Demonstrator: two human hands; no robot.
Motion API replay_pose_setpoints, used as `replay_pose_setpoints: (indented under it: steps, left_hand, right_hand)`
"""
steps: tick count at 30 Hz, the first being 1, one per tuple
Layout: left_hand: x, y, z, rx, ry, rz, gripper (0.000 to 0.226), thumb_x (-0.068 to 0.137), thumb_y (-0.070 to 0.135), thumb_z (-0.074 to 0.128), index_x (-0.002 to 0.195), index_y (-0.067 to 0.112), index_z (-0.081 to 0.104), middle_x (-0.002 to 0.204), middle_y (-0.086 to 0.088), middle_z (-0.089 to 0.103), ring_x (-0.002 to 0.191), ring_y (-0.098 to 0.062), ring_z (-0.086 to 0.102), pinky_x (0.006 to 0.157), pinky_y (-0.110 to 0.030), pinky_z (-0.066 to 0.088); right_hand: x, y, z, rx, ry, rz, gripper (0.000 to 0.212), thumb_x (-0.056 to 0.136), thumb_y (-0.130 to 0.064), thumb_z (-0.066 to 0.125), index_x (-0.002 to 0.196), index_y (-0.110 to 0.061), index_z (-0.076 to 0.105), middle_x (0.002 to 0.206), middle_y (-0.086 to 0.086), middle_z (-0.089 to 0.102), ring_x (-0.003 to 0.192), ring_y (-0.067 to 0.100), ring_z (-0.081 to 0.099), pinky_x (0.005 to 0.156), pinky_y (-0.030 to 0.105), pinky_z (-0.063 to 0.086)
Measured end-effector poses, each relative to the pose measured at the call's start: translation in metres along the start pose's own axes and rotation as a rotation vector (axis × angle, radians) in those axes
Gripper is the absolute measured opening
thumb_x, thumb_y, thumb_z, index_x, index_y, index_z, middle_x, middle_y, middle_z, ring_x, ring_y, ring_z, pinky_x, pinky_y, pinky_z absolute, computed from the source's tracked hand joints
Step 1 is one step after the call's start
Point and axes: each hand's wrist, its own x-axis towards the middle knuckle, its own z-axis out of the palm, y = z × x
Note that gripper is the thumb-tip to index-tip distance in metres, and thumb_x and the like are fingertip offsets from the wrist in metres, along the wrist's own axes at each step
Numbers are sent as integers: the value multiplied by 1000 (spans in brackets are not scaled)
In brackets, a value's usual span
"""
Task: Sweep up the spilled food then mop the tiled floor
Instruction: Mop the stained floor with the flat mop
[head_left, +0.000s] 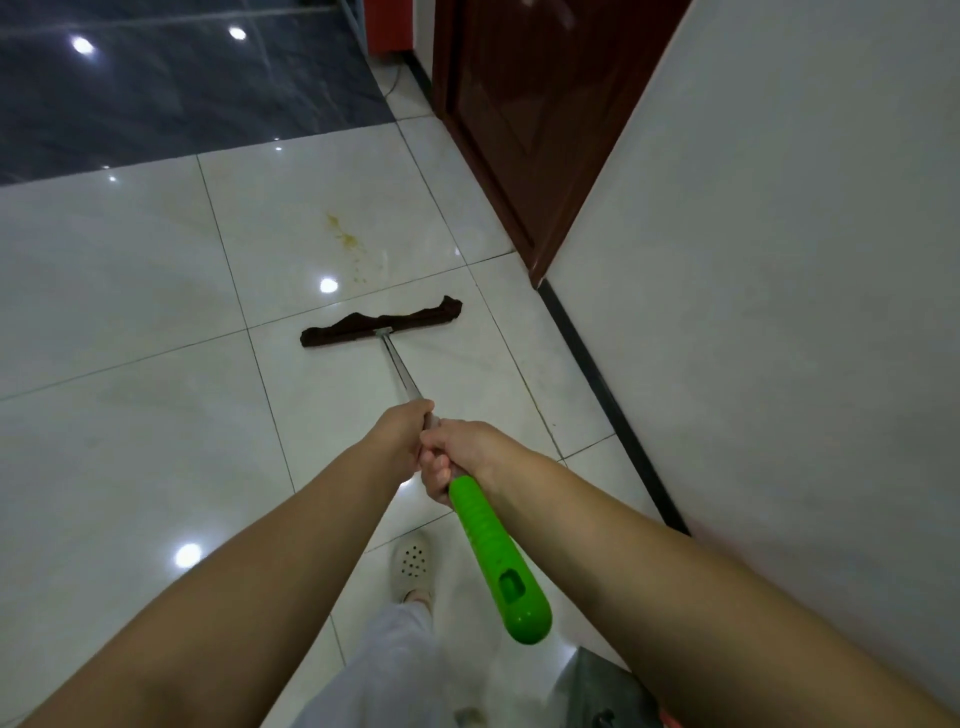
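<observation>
A flat mop lies on the white tiled floor (130, 322), its dark brown cloth head (382, 323) spread sideways ahead of me. A metal pole (399, 366) runs back from the head to a bright green handle (493, 556). My left hand (402, 434) grips the pole higher up toward the head. My right hand (452, 460) grips it just behind, where the green handle starts. A yellowish food stain (347, 239) with small specks marks the tile beyond the mop head, a short gap away.
A white wall (779, 312) with a black skirting strip (597, 384) runs along the right. A dark red wooden door (519, 114) stands at the far right. Dark glossy tiles (182, 78) begin at the far left. My foot in a white perforated shoe (411, 564) stands below the handle.
</observation>
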Motion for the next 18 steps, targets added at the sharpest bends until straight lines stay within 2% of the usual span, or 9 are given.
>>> replay_pose_setpoints:
  steps: [4,6,9,13,16,18]
  left_hand:
    - [23,41,0,69,30,8,33,97,21,46,66,8,47,65,-7,47,59,-18,47,58,-26,41]
    - [29,56,-1,102,33,25,32,96,19,47,65,9,46,63,-6,45,57,-17,44,57,-26,39]
    - [33,67,-5,105,-44,19,26,92,16,49,67,8,48,66,-6,49,60,-17,46,55,-27,42]
    - [30,55,-5,121,-70,-1,12,87,15,52,78,8,53,73,-6,54,67,-17,52,56,-29,47]
    - [11,35,0,99,-92,6,15,86,12,51,72,8,50,66,-6,50,62,-16,50,55,-29,44]
    - [-3,17,2,85,-76,18,21,87,10,50,66,9,48,60,-5,47,58,-16,47,52,-28,42]
  right_hand:
    - [15,-42,9,24,-12,33,27,93,-4,43,67,-11,43,38,0,39,23,5,32,28,7,27]
    - [17,-57,11,42,-20,48,25,93,-4,45,68,-9,44,41,0,40,23,5,33,28,7,27]
    - [13,-66,8,84,-47,56,23,95,-5,43,73,-11,44,53,1,39,23,4,33,27,8,27]
    - [-4,-56,-4,114,-68,89,26,97,-8,44,71,-9,42,55,1,37,22,4,32,27,7,26]
    - [-22,-40,-12,92,-78,121,27,97,-9,44,70,-7,43,46,1,38,22,5,32,27,7,26]
    - [-35,-27,-15,73,-76,139,27,97,-10,45,70,-8,44,51,0,37,22,5,31,26,8,26]
